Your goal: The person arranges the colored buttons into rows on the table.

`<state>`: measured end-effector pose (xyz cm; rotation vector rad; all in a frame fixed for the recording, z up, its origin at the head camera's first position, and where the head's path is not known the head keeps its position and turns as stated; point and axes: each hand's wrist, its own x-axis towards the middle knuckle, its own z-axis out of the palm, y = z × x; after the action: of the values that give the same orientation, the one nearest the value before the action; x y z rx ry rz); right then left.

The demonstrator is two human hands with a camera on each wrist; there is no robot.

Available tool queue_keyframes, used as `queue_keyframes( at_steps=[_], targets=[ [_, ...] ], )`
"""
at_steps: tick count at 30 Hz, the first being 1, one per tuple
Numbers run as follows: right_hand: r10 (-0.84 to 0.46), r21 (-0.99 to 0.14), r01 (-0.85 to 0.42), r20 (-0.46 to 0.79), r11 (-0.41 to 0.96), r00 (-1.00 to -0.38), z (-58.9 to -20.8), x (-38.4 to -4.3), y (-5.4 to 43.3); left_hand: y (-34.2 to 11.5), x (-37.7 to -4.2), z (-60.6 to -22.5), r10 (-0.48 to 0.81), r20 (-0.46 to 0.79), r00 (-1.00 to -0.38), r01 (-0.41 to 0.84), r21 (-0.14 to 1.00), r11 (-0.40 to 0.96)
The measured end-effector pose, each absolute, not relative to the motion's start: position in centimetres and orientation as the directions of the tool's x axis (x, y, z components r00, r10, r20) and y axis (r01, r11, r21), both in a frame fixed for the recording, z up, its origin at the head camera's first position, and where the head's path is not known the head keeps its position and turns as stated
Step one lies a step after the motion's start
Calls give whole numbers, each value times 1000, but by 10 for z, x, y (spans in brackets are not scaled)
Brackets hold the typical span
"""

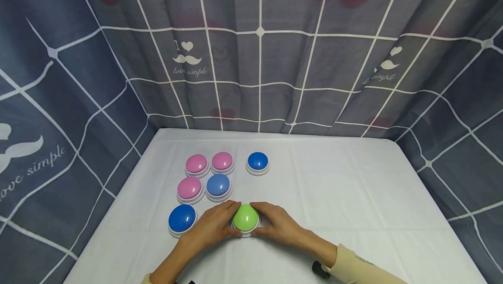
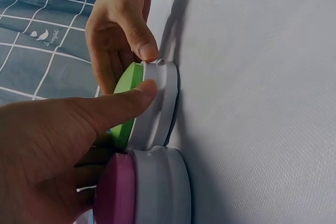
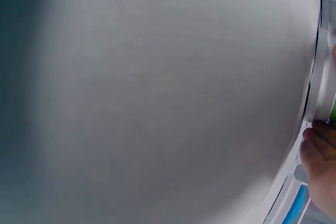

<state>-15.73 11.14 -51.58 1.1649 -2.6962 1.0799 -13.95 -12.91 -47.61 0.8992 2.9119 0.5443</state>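
Both hands hold a round push button with a green dome (image 1: 245, 217) and white base, low over or on the white cloth. My left hand (image 1: 215, 227) grips its left side, thumb on the white base (image 2: 152, 108). My right hand (image 1: 280, 225) grips its right side, thumb at the near edge. In the left wrist view a pink button (image 2: 115, 192) lies right beside the green one, under my left hand; that hand hides it in the head view. A dark blue button (image 1: 182, 218) stands just left of my left hand.
Three pink buttons, including the near one (image 1: 189, 188), and a lighter blue button (image 1: 218, 185) stand grouped farther back. Another blue button (image 1: 257, 162) stands apart to their right. Grid-patterned curtains (image 1: 235, 57) enclose the white-covered table (image 1: 353, 179) at the back and sides.
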Motion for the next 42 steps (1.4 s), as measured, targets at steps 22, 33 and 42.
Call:
queue_keyframes(
  at_steps=[22, 33, 42],
  targets=[
    [-553, -713, -513, 209, 478, -807, -514, -151, 109, -127, -146, -476, 545, 55, -837, 509, 447, 735],
    [-525, -696, -546, 280, 466, -804, -507, -157, 124, -113, -155, -469, 543, 72, -837, 509, 467, 723],
    [-498, -712, -527, 282, 464, -820, -498, -172, 144, -90, -179, -460, 556, 69, -829, 526, 436, 730]
  ],
)
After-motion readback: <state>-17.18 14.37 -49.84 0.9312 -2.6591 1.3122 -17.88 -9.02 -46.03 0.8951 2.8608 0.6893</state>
